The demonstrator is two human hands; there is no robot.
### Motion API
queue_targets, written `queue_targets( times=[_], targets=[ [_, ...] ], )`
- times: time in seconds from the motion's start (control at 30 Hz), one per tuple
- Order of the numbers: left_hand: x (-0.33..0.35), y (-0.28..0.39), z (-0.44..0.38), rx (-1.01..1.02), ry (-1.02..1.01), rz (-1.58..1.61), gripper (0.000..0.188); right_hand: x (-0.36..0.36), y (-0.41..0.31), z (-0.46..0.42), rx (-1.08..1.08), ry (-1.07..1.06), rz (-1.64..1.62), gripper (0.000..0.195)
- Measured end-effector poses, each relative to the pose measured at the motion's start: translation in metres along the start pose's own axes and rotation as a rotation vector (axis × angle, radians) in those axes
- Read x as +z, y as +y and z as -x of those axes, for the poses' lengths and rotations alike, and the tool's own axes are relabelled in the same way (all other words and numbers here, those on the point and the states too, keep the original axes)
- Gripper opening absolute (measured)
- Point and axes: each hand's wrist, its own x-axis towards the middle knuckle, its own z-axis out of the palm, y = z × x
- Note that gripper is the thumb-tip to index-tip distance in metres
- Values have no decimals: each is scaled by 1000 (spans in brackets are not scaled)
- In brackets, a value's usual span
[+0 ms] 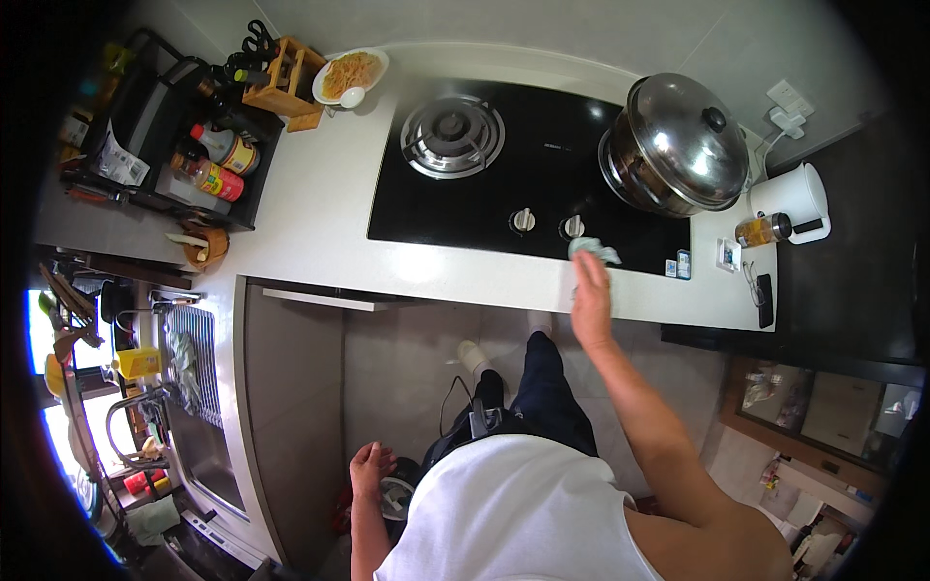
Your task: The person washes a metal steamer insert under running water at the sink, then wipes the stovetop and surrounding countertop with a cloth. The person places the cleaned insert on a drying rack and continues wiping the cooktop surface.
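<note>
My right hand (592, 301) reaches over the front edge of the counter and presses a pale green cloth (594, 250) onto the front of a black glass gas hob (538, 196). The cloth lies just below the right control knob (574, 226); the left knob (523, 220) is beside it. Part of the cloth is hidden under my fingers. Low at my side, away from the counter, hangs my left hand (372, 465) with loosely bent fingers and nothing in it.
A lidded steel pot (686, 145) covers the right burner; the left burner (453, 134) is bare. To the right stand a white kettle (792, 200), a glass jar (763, 230) and a phone (765, 300). A plate of shredded food (374, 62) and a bottle rack (196, 167) are at left.
</note>
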Motion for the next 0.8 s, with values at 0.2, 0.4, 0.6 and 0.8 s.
queue_targets(
  times=[0.2,0.4,0.6,0.8],
  targets=[
    [2,-5,0,4,5,54,34,-22,-35,-28,-48,-148,-453,43],
    [-3,-24,21,-83,35,83,32,-32,75,-73,446,137,-183,44],
    [-1,-42,24,-131,43,122,31,35,51,-158,82,-170,-1,62],
    [13,-37,19,-93,16,192,33,21,23,-162,-207,-391,21,58]
  ],
)
